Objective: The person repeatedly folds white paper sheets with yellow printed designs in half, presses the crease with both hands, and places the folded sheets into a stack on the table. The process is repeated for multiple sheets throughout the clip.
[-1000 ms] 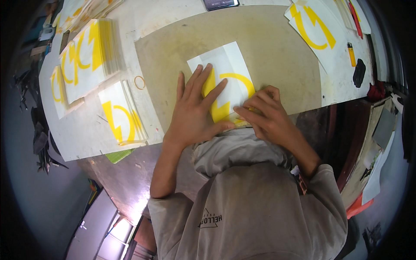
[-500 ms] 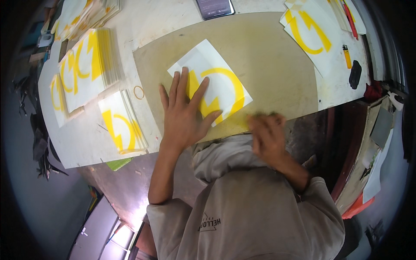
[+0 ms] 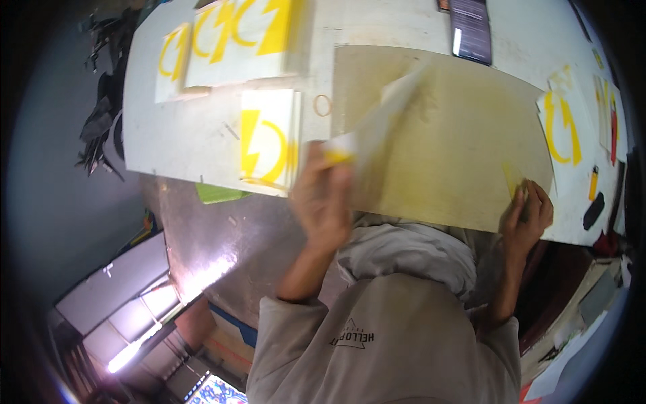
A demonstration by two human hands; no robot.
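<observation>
My left hand (image 3: 323,192), slightly smeared by motion, pinches a corner of a white sheet with a yellow print (image 3: 380,124). The sheet is lifted and seen nearly edge-on above the beige work mat (image 3: 464,148). Over the mat's right front edge, the fingers of my right hand (image 3: 529,214) are closed on a thin yellow piece (image 3: 511,176); its exact kind is unclear. Left of the mat lies a small stack of white sheets with yellow prints (image 3: 266,138), the nearest pile to my left hand.
Larger printed stacks (image 3: 235,40) sit at the far left, with a rubber band (image 3: 323,106) beside the mat. A phone (image 3: 471,30) lies at the back. On the right are printed sheets (image 3: 562,128), a red pen-like tool (image 3: 614,131), a yellow lighter (image 3: 593,183) and a black object (image 3: 593,211).
The sheet lay flat under my spread left hand; now that hand has gripped and raised it toward the left. My right hand has moved right along the mat's edge. The view has shifted.
</observation>
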